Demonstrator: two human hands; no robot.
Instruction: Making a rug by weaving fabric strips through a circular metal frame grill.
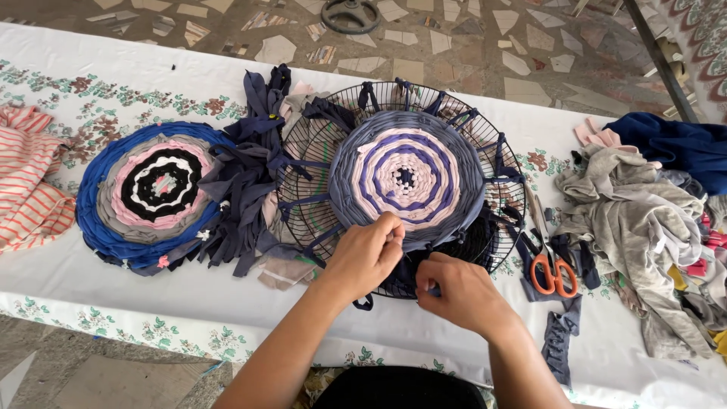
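At the near edge of the table [91,299], both forearms come up from the bottom of the view and meet at the front rim of a round black wire frame [303,163]. Left hand [365,254] bends at the wrist, knuckles up, fingers curled together and pinching the grey outer band of the woven fabric disc [407,176] that fills the frame's middle. Right hand [462,294] lies just beside it, lower and nearer the body, fingers folded in on a dark blue fabric strip [363,304] at the frame's bottom rim; how tightly it grips cannot be told. The two hands are near each other but apart.

The disc shows rings of grey, purple and pale pink, with dark strips running from it to the wire rim. Left of the frame, touching a tangle of navy strips [246,189], lies a finished round mat [151,193] in blue, grey, pink, black and white. At the far left edge rests striped red-and-white cloth [26,178]. Just right of the frame sit orange-handled scissors [551,271], and beyond them a heap of grey and coloured fabric scraps [644,227] crowds the right end. Bare tablecloth lies open along the near edge under the left forearm and below the mat; the space to the right is tight.
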